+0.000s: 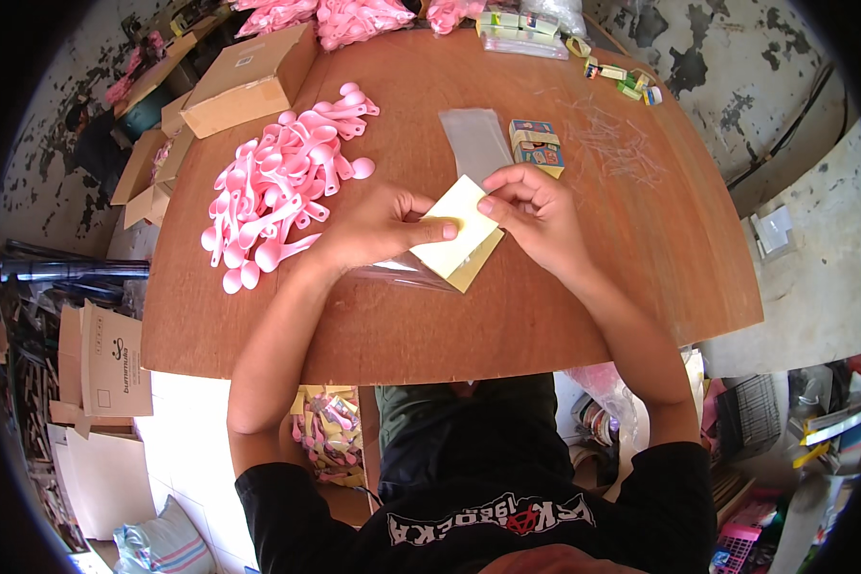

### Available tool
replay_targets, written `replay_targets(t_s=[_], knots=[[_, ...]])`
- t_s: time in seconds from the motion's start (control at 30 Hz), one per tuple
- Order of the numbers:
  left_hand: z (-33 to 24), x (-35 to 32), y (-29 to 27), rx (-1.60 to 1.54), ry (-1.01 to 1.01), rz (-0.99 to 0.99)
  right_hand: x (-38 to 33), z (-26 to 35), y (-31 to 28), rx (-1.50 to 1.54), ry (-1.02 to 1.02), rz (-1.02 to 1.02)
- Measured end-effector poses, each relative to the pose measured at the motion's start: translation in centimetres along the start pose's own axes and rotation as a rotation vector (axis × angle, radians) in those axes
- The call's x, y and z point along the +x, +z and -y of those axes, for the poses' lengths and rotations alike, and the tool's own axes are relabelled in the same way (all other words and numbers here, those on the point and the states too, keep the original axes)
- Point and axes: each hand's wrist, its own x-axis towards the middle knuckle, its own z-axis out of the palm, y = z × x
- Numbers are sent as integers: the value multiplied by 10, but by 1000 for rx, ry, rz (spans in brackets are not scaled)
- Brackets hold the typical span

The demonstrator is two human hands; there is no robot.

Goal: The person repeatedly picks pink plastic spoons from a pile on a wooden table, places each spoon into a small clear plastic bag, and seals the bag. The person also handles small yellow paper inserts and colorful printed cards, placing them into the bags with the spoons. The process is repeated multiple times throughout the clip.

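Observation:
A pale yellow card (pixel 457 220) is held over the middle of the brown table (pixel 564 325). My left hand (pixel 373 230) is closed on its left side, thumb flat across the front. At the upper right corner my right hand (pixel 542 215) pinches the card between thumb and fingers. A darker yellow edge shows below the card; I cannot tell whether it is a second card or a fold. Under my hands lies a clear plastic bag (pixel 402 272). Beyond them are a stack of clear bags (pixel 475 139) and a banded stack of printed cards (pixel 538 143).
Left of my hands is a heap of pink spoons (pixel 282 182), with a cardboard box (pixel 249 81) behind it. Thin clear strips (pixel 617 143) lie scattered at right, below several tape rolls (pixel 631 84). Pink bags (pixel 364 19) line the far edge. A box of packed spoons (pixel 327 435) stands below the table.

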Motion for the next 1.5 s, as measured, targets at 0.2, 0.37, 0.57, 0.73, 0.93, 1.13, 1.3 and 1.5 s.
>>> replay_targets(t_s=[0.2,0.37,0.57,0.73,0.93,1.13,1.3,1.5], knots=[[4,-2,4,-53,31,-36,-2,-7,8,-33,-100,80],[3,-2,3,-18,27,-49,-2,-5,7,-40,-152,186],[1,-1,7,-57,142,-129,-2,2,4,20,-68,216],[-14,-4,4,149,171,-222,-1,8,3,42,-90,206],[-24,0,1,236,398,-232,-2,8,3,39,-125,224],[-33,0,4,238,351,-170,-3,12,-1,110,-3,295],[-32,3,8,280,343,-190,-5,14,-2,47,61,389],[-37,0,15,335,363,-194,-10,4,8,-4,53,404]])
